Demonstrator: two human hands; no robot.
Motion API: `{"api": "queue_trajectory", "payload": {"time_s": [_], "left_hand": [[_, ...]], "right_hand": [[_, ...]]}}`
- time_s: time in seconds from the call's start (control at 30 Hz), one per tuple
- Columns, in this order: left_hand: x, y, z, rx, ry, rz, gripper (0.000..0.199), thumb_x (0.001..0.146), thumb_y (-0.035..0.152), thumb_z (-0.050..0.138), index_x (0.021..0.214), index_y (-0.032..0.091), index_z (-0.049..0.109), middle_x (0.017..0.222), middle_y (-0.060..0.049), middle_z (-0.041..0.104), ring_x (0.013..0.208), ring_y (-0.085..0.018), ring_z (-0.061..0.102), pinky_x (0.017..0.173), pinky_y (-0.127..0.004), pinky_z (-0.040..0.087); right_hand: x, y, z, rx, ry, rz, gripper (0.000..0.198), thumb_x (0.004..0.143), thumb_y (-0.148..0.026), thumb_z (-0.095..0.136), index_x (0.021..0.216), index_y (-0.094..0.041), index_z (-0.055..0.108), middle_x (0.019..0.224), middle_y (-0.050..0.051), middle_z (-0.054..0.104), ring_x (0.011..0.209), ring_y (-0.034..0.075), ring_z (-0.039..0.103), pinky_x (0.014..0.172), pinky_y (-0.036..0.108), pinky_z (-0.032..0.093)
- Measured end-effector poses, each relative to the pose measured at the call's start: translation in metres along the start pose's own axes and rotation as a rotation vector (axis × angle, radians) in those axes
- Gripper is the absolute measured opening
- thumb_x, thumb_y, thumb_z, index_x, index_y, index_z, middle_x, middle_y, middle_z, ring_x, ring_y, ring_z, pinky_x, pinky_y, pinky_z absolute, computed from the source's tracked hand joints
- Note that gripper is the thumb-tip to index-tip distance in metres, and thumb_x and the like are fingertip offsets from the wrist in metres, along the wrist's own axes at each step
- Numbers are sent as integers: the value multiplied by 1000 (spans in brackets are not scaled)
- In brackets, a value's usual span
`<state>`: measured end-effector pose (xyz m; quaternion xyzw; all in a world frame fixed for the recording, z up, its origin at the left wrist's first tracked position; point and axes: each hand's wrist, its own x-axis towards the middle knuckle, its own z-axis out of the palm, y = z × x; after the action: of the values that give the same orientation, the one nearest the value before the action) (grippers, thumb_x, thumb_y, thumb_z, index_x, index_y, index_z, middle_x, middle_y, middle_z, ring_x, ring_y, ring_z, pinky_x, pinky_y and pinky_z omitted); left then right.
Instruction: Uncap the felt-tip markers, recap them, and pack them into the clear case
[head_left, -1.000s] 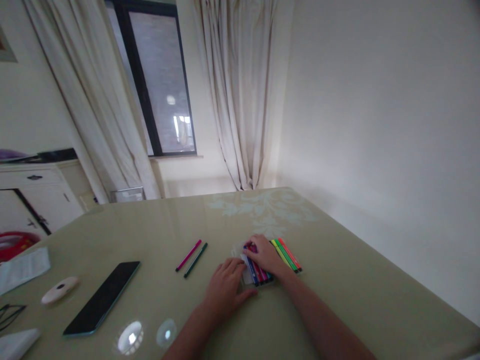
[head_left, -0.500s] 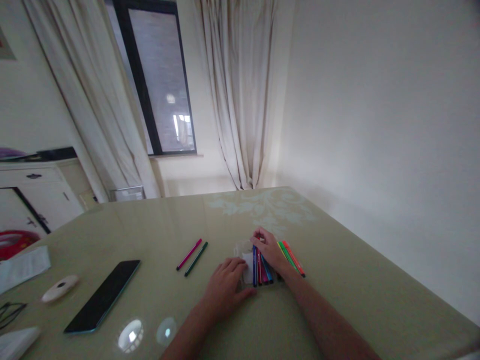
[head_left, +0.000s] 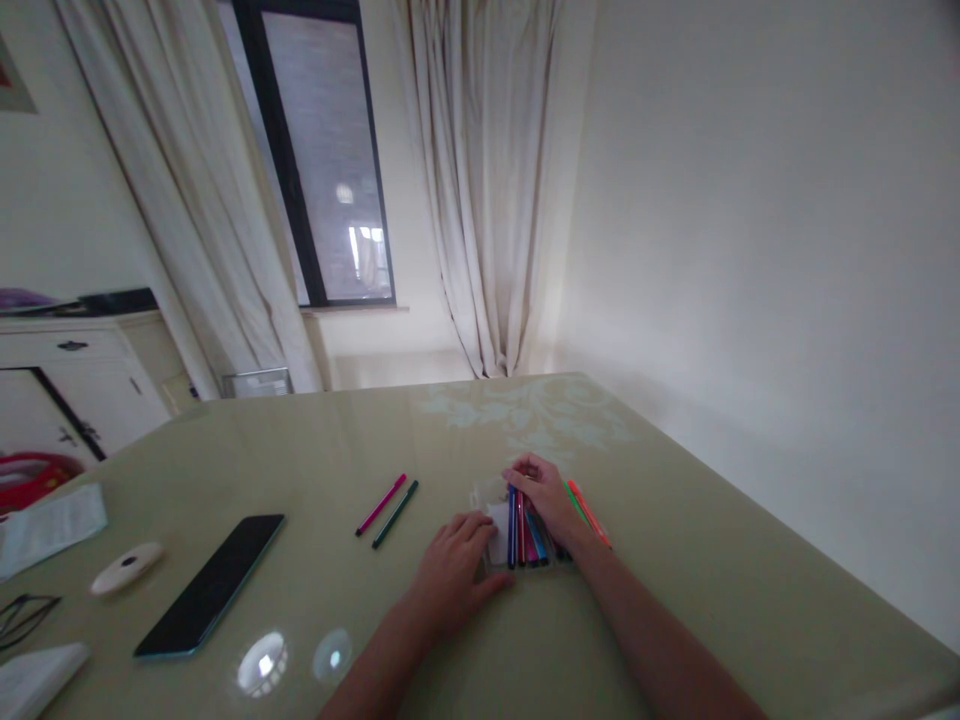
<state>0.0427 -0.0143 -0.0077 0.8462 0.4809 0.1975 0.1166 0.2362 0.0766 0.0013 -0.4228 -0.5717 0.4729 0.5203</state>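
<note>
A clear plastic pen case (head_left: 480, 492) lies on the table, with a white paper or card (head_left: 498, 535) in its left part. Several felt-tip pens (head_left: 517, 535), blue, red, purple and light blue, lie side by side in it. My left hand (head_left: 450, 570) holds the case's near left corner, thumb along the front edge and fingers on the left side. My right hand (head_left: 541, 492) is over the pens' far ends, thumb and fingers pinched at a felt-tip pen; the fingertips are partly hidden. Green and orange pens (head_left: 589, 512) show right of that hand.
A pink pen (head_left: 381, 505) and a dark green pen (head_left: 395, 514) lie left of the case. Further left are a black phone (head_left: 214, 585), a white oval object (head_left: 127, 569), a dark cable (head_left: 26, 615) and a light cloth or paper (head_left: 52, 530). A wall borders the table's right side.
My right hand has shifted slightly right over the pens and now covers the yellow one. My left hand stays at the case. The view has shifted slightly.
</note>
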Motion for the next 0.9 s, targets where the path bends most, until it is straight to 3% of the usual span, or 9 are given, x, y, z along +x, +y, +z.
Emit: {"api": "queue_trajectory", "payload": {"time_s": [0.23,0.57,0.77,0.9], "left_hand": [[0,0,1,-7,4,-2,53,88,48,69,135,24,59,143,-10,60,133,-30,51,113,-48,42],[0,1,1,-10,8,-5,53,90,49,66,136,25,59,143,-10,60,135,-30,51,114,-48,41],[-1,-1,2,-10,3,-13,55,89,48,68,137,24,58,145,-9,59,135,-30,50,114,-49,41],[-1,1,1,-25,15,-21,57,89,52,67,137,22,57,143,-10,60,132,-30,52,114,-48,41]], "right_hand": [[1,3,0,53,52,-43,41,70,-56,82,78,-21,62,68,-2,61,63,16,58,56,27,46],[3,6,0,54,90,-62,41,68,-56,84,78,-20,65,71,-1,65,64,16,60,60,28,49],[6,7,-3,104,182,-45,44,69,-59,83,78,-20,63,68,-2,63,55,14,53,50,26,39],[5,3,-3,94,146,-38,43,68,-57,84,78,-20,63,67,-2,62,55,13,52,51,25,38]]}}
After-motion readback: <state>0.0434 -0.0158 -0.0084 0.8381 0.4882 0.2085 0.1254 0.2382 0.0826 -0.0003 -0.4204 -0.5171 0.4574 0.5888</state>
